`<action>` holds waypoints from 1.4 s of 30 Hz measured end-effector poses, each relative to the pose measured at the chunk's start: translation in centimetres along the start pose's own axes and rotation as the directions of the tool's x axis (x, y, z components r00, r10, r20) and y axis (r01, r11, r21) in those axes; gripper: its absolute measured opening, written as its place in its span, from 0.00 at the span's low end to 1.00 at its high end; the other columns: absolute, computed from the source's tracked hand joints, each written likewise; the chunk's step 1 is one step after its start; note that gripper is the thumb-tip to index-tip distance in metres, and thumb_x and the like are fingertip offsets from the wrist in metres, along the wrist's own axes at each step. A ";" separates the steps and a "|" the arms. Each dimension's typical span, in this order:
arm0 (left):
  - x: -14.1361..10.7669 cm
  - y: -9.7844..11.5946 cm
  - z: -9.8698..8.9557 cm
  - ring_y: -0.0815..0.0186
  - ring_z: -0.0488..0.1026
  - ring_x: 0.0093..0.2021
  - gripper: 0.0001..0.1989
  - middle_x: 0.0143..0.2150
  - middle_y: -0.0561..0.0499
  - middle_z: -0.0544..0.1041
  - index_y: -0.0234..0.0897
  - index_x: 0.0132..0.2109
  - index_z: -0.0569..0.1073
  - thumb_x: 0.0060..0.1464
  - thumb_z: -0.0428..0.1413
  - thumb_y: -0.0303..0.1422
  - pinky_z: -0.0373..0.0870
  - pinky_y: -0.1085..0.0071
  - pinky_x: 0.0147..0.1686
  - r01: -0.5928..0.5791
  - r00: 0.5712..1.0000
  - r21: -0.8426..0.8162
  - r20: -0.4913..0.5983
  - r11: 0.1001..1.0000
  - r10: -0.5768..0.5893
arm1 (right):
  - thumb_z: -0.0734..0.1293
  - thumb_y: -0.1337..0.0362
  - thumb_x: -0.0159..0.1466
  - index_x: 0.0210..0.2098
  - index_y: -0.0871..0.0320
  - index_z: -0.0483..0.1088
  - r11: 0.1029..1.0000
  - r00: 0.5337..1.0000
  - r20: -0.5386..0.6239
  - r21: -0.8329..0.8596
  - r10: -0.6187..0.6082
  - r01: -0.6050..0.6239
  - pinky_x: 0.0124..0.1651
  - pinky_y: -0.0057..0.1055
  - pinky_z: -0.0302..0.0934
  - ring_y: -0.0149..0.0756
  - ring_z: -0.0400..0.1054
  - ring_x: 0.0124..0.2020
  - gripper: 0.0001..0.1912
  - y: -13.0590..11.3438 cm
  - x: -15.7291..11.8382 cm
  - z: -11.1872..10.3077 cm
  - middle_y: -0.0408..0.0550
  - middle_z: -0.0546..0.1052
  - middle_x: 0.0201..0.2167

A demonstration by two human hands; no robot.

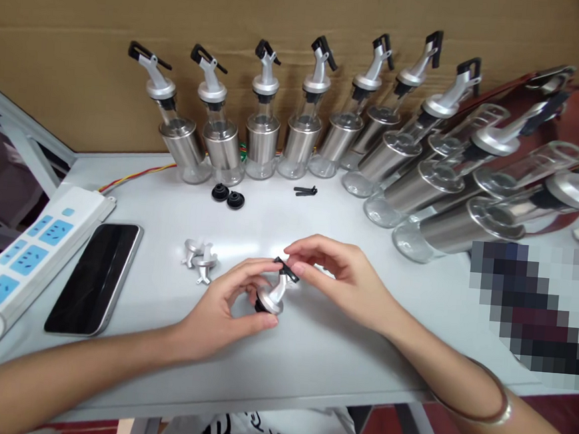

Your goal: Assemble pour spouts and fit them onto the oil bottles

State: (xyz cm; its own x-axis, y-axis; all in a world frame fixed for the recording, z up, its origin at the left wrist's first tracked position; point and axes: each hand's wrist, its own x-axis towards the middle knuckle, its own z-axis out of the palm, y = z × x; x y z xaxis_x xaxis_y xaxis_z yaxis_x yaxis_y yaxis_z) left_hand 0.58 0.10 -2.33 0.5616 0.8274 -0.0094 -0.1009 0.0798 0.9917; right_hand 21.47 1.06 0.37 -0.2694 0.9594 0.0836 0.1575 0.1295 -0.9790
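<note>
Between my hands, above the table, is a silver pourer top (272, 298) with a black lever on its spout and a black stopper below. My left hand (236, 298) is closed around its base, thumb in front. My right hand (338, 274) pinches the black lever at the spout tip with thumb and forefinger. Left of my hands lie silver pourer parts (200, 260) in a small group. Farther back are two black rubber stoppers (235, 200) and some thin black levers (305, 191).
Several glass bottles with steel sleeves (262, 138), most with pourer tops, stand along the back and right. A black phone (95, 278) and a white power strip (30, 257) lie at the left. Cardboard (185, 8) stands behind the table (155, 390).
</note>
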 end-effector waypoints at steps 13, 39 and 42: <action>0.0 0.1 0.2 0.70 0.72 0.42 0.24 0.41 0.56 0.76 0.47 0.50 0.71 0.47 0.66 0.23 0.67 0.75 0.42 0.060 0.997 -0.056 -0.050 0.997 -0.063 | 0.72 0.65 0.56 0.34 0.59 0.69 0.890 0.925 0.271 0.298 0.267 -0.344 0.35 0.26 0.62 0.26 0.66 0.28 0.09 0.1 0.4 -0.4 0.40 0.70 0.27; 0.3 0.1 0.5 0.66 0.71 0.42 0.29 0.37 0.55 0.71 0.44 0.54 0.65 0.46 0.65 0.22 0.66 0.69 0.44 0.089 0.989 -0.113 -0.109 0.990 -0.101 | 0.64 0.74 0.62 0.39 0.59 0.71 0.829 0.928 0.018 -0.443 -0.372 0.341 0.31 0.28 0.64 0.30 0.66 0.28 0.07 0.2 -0.6 0.5 0.46 0.72 0.29; 0.3 0.0 0.4 0.66 0.71 0.42 0.29 0.37 0.54 0.71 0.44 0.54 0.65 0.47 0.65 0.22 0.66 0.69 0.45 0.085 0.989 -0.122 -0.109 0.989 -0.098 | 0.64 0.73 0.62 0.39 0.59 0.71 0.827 0.931 0.042 -0.446 -0.363 0.343 0.31 0.28 0.64 0.30 0.67 0.28 0.07 0.2 -0.6 0.5 0.46 0.71 0.29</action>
State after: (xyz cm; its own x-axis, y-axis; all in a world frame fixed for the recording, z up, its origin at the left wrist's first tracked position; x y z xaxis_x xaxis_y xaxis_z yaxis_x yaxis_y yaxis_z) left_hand 1.07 0.10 -2.31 0.4763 0.8710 -0.1203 -0.1522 0.2164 0.9644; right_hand 21.22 0.35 0.03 -0.3480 0.8354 0.4254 0.4613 0.5477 -0.6981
